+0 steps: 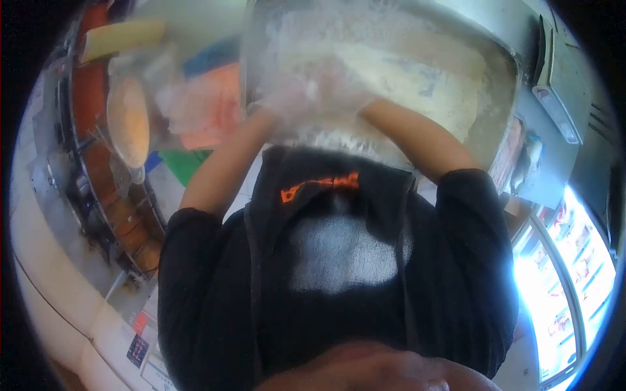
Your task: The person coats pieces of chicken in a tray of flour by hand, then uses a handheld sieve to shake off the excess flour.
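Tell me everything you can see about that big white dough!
The dough is a broad, pale cream slab, dusted with white flour and looking soft. It lies flat in a floury metal tray in front of the person. The left hand and right hand, both in thin clear gloves, press on its near edge. Blur hides finer detail.

On my black apron (326,260), an orange printed word (319,186) sits at twelve o'clock, upside down to me and too blurred to read, and the small stickers (138,350) at seven o'clock are illegible too.
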A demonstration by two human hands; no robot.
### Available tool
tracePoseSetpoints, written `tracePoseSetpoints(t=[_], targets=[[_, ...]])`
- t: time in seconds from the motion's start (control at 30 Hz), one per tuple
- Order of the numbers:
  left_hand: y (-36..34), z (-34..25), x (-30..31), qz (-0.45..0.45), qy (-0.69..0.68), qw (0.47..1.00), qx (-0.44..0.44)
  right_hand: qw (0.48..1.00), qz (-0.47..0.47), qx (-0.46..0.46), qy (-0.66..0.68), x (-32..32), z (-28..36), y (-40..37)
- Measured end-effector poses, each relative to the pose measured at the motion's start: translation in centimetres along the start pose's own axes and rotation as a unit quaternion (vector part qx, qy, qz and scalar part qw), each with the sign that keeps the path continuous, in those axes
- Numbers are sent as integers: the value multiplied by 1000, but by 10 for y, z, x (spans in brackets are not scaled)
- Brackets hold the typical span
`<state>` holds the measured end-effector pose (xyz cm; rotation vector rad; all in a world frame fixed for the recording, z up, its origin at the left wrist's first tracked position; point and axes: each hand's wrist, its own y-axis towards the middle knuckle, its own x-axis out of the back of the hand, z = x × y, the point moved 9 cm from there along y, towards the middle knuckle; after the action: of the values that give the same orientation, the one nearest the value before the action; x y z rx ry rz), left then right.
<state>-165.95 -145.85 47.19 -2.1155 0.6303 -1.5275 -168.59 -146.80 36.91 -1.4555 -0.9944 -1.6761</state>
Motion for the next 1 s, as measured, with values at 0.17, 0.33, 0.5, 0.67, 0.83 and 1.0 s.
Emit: tracePoseSetpoints(t=[0.17,0.33,0.5,0.67,0.83,1.0], targets=[[32,47,-40,-9,-123,985,-121,869,195,-250,379,76,-61,-25],[-1,10,10,-66,-150,981,-103,901,169,-300,264,97,-93,-59],[-5,-17,-7,88,266,945,-170,890,186,-202,365,118,-97,-71],[3,13,-4,63,-410,906,-80,647,-30,-163,744,105,-141,-99],[29,70,2,-214,-124,939,-238,935,165,-258,180,53,-115,-87],[44,84,13,-142,-198,961,-127,992,20,-121,-32,34,-7,-26]])
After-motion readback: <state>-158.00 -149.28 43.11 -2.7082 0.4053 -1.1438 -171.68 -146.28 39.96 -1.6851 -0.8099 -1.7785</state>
